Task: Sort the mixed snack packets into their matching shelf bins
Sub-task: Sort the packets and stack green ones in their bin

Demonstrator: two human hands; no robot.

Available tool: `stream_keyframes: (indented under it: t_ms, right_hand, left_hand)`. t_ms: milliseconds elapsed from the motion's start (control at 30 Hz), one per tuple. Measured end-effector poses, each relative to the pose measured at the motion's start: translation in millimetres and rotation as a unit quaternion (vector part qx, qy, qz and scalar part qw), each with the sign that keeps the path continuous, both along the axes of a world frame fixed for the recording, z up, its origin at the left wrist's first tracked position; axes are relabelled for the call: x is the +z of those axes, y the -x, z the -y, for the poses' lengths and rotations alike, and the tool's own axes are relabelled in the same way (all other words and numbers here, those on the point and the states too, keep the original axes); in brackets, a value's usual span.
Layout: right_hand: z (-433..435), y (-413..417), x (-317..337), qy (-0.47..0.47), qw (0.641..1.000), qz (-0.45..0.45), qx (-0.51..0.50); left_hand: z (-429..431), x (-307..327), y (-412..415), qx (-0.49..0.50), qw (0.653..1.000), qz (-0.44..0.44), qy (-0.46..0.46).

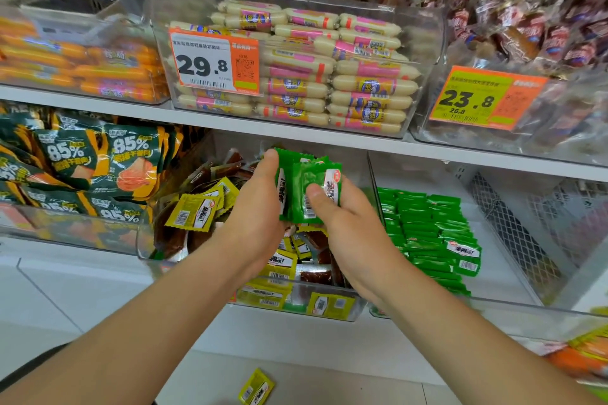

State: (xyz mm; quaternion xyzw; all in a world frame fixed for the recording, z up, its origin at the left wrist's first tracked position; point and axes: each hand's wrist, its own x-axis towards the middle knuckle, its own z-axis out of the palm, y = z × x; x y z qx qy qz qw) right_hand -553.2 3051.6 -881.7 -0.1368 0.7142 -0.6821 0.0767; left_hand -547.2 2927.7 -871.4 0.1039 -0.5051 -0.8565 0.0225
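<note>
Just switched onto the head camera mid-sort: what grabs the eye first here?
Dead centre, the left hand and right hand together grip a bunch of green packets above the bin of yellow and brown packets. The green-packet bin sits just to the right, and one stray yellow packet lies on the floor below.

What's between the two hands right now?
Head view: a bunch of green packets, gripped by the left hand and the right hand, above the mixed bin.
</note>
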Motion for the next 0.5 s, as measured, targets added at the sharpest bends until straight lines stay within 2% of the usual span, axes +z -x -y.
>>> stream_keyframes:
  t_ms: [67, 133, 167, 267, 400, 500]
  right_hand:
    - [3, -3, -5, -0.091, 0.995, -0.043, -0.021]
    - [6, -9, -6, -0.217, 0.969, -0.104, -0.056]
    - [7, -11, -5, -0.227, 0.965, -0.118, -0.052]
    - [3, -9, -1, -0.179, 0.977, -0.113, 0.008]
    - [-13, 2, 6, -0.197, 0.972, -0.12, 0.035]
    - [-25, 15, 7, -0.028, 0.999, -0.006, 0.013]
  left_hand:
    - [-2, 0, -1, -0.042, 0.999, -0.012, -0.007]
    - [-4, -2, -1, -0.059, 0.998, -0.018, 0.021]
    - [-2, -4, -2, -0.061, 0.997, -0.014, 0.041]
    - [2, -8, 0, -0.048, 0.996, -0.018, 0.078]
    - [8, -6, 1, -0.061, 0.998, -0.022, 0.013]
    - [14, 0, -2, -0.073, 0.997, -0.02, 0.015]
